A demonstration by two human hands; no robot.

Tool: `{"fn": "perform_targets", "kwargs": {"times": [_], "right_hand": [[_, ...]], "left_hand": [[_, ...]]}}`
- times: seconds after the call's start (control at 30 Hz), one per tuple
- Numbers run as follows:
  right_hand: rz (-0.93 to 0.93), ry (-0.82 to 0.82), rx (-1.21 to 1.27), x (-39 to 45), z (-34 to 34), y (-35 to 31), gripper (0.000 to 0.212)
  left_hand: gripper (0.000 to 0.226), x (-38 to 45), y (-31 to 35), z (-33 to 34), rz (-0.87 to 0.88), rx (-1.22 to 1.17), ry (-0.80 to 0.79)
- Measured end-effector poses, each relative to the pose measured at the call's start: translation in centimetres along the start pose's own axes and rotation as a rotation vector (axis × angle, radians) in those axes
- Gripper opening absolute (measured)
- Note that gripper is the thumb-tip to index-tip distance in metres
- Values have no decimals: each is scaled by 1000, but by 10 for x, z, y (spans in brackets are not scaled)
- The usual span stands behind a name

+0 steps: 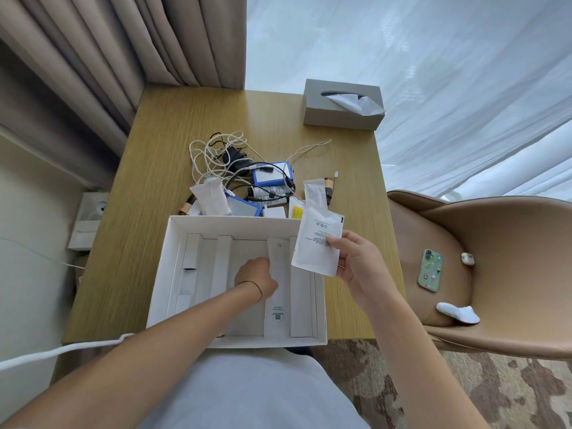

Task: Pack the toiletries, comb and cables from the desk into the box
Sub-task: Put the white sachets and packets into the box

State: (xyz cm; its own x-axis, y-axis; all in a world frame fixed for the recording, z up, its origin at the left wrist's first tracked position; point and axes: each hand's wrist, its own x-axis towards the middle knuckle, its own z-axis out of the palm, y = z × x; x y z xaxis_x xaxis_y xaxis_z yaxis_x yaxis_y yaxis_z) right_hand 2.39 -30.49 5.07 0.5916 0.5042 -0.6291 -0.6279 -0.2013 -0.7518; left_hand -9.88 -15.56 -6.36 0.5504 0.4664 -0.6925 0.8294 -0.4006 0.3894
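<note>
We see the open white box [173, 258] with cardboard dividers; a white sachet [317, 243] hangs above its right rim, and tangled cables [216, 159], blue cases and packets lie just beyond it.

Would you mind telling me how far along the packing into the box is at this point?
Early. The white box holds one long packet, which the left hand is touching. The right hand holds a white sachet over the box. The tangled cables, blue cases and another sachet remain on the desk.
</note>
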Motion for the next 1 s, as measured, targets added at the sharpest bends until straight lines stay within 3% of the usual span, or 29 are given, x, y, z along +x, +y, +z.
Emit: {"fn": "perform_targets", "kwargs": {"times": [0.2, 0.37, 0.57, 0.8, 0.9, 1.0], "right_hand": [[-76, -54, -119, -7, 11, 2, 33], [-183, -65, -383, -9, 26, 5, 68], [-247, -90, -911, 3, 48, 10, 16], [-249, -277, -1491, 34, 76, 38, 15], [-206, -334, -1610, 48, 82, 55, 23], [-160, -373, -1711, 58, 84, 66, 15]], "left_hand": [[35, 4, -9, -4, 93, 278, 47], [17, -5, -17, -17, 126, 169, 33], [22, -25, -44, -61, 96, -255, 106], [19, -48, -53, -83, 118, -474, 169], [17, -58, -54, -86, 132, -476, 182], [16, -65, -57, -88, 155, -465, 198]]}}
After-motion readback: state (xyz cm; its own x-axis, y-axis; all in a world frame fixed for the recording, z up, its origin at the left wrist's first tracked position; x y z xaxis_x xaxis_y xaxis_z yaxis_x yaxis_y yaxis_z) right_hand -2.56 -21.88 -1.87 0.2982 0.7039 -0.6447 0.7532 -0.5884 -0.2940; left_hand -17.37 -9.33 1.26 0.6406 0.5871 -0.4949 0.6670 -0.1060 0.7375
